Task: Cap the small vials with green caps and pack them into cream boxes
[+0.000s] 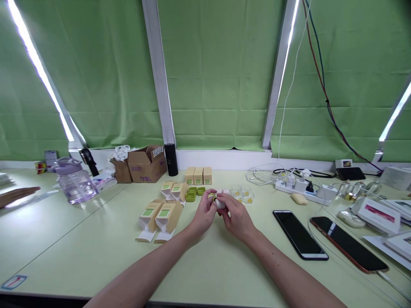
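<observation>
My left hand [204,214] and my right hand [238,216] meet above the middle of the table. Between their fingertips is a small white rounded piece [220,204], partly covered by the fingers, so its exact kind is hidden. Small green square containers [191,196] sit just beyond and left of my left hand. Clear round cups with yellow spots inside [246,195] stand beyond my right hand. To the left lie cream cartons with green labels and open flaps [168,214], and smaller open cartons [179,191] behind them. Three upright cartons [198,176] form a row farther back.
A dark phone [300,234] and an orange-edged phone [348,244] lie at right, below a power strip [302,190] with tangled cables. A purple-lidded jug [75,182], cardboard box [146,167] and black cylinder [171,159] stand at left. Another person's hand [19,196] shows at far left.
</observation>
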`<state>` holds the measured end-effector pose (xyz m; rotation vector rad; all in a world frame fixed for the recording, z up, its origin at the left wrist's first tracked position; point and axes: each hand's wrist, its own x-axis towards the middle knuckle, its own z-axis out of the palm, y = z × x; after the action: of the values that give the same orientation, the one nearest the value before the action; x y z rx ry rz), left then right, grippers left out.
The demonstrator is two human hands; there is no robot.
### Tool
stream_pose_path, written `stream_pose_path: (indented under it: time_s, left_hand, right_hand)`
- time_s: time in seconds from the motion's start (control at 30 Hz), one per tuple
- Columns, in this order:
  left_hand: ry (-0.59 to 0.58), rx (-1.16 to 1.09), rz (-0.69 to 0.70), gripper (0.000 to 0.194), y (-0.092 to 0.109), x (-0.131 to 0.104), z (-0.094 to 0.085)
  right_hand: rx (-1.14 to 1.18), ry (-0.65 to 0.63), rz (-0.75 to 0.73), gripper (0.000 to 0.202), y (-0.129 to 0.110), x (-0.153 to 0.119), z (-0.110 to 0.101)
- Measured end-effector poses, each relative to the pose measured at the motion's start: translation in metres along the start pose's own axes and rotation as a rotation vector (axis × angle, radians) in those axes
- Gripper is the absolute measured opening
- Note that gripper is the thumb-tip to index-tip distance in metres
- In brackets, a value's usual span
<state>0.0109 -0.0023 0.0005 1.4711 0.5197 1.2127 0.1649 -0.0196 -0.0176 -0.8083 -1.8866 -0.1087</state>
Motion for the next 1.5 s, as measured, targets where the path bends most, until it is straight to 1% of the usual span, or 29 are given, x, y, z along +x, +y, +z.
stream_pose_path:
  time_s: [0.1,0.17,0.3,0.37,0.53,0.73,0.8,0.9,1.0,1.3,1.4,1.5]
  left_hand:
    - [0.003,-0.007,-0.008,0.039,0.001,-0.001,-0.001]
    - [-0.010,0.001,-0.030,0.042,0.001,-0.003,-0.002]
    - [-0.041,0.049,-0.043,0.059,0.000,-0.005,-0.001]
    - [-0.035,0.058,-0.045,0.062,-0.001,-0.005,0.000]
    - [-0.035,0.057,-0.055,0.060,-0.001,-0.005,0.000]
    - [-0.038,0.045,-0.037,0.057,0.000,-0.005,0.000]
    - [-0.037,0.044,-0.031,0.058,0.000,-0.004,0.000]
    - [-0.042,0.038,-0.030,0.060,0.001,-0.003,-0.001]
    - [-0.048,0.033,-0.023,0.061,0.002,-0.002,-0.003]
    - [-0.080,0.028,-0.035,0.067,0.007,-0.003,-0.007]
    - [-0.038,0.080,-0.041,0.067,0.005,-0.002,-0.013]
    - [0.057,0.168,-0.013,0.059,0.003,0.000,-0.019]
  right_hand:
    - [-0.011,-0.007,0.009,0.038,0.001,-0.001,0.000]
    - [-0.011,-0.017,0.017,0.039,0.003,-0.001,0.000]
    - [0.011,-0.022,0.028,0.046,0.005,-0.003,0.001]
    - [0.021,-0.021,0.032,0.047,0.006,-0.004,0.003]
    - [0.022,0.012,0.030,0.043,0.009,-0.006,0.006]
    - [0.020,0.027,0.039,0.044,0.010,-0.008,0.008]
    - [0.026,0.018,0.042,0.045,0.009,-0.007,0.007]
    - [0.051,-0.002,0.057,0.054,0.004,-0.005,0.004]
    - [0.083,-0.004,0.095,0.057,0.001,-0.003,0.001]
    - [0.173,-0.007,0.218,0.044,0.002,-0.003,0.000]
    - [0.243,0.026,0.299,0.039,0.001,0.000,-0.001]
    - [0.325,0.094,0.421,0.034,0.001,0.002,-0.001]
